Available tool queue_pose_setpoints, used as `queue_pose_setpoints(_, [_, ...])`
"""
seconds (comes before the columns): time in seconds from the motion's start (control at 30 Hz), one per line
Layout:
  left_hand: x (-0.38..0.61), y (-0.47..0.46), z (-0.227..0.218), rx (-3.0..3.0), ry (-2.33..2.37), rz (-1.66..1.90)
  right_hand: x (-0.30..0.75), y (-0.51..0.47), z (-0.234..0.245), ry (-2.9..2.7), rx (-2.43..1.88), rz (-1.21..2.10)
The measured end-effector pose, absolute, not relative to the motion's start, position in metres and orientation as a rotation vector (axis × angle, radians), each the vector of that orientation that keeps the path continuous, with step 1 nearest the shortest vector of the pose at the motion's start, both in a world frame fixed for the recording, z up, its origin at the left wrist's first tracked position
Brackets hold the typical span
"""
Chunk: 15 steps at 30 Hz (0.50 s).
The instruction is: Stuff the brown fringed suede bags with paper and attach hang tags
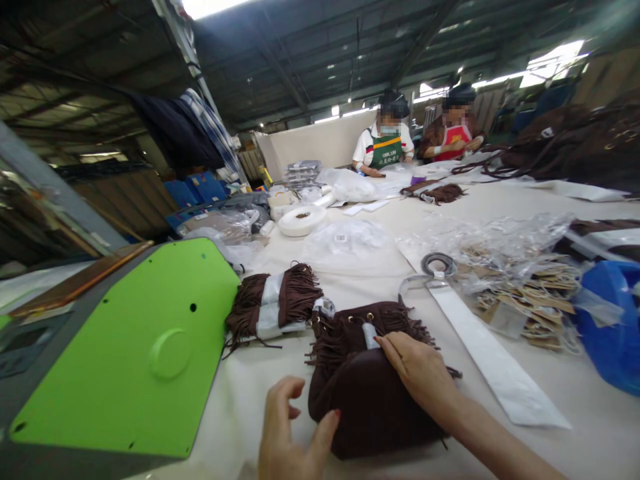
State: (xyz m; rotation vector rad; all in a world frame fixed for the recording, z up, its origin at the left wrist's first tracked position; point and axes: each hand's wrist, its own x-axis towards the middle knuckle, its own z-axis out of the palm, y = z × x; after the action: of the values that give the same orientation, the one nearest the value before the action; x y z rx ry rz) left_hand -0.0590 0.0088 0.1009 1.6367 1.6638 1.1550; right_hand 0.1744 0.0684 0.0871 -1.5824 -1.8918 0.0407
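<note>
A dark brown fringed bag [370, 393] with gold eyelets lies on the white table before me. My right hand [417, 367] rests on its upper right part, fingertips by a small pale wrapped piece [371, 335]; the fingers lie fairly flat and close together. To the left of the bag, my left hand [295, 430] is held with thumb and fingers apart and nothing between them. Just beyond it, a second brown fringed bag [273, 300] has a whitish wrap around its middle.
A green-topped machine [145, 340] stands at the left. On the right lie a long white strip [493, 353], a heap of tags [533, 300] in clear plastic and a blue container [613, 320]. A white tape roll [301, 220] lies farther back. Two people work across the table.
</note>
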Motion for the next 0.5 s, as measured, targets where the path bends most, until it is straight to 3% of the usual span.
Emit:
queue_pose_setpoints(0.23, [-0.046,0.054,0.074,1.089,1.237,0.812,0.177,0.083,0.075,-1.881,-1.635,0.234])
queue_pose_setpoints(0.5, [-0.053,0.069,0.072,0.983,1.043,0.764,0.180,0.097,0.073,-1.817,-1.569,0.577])
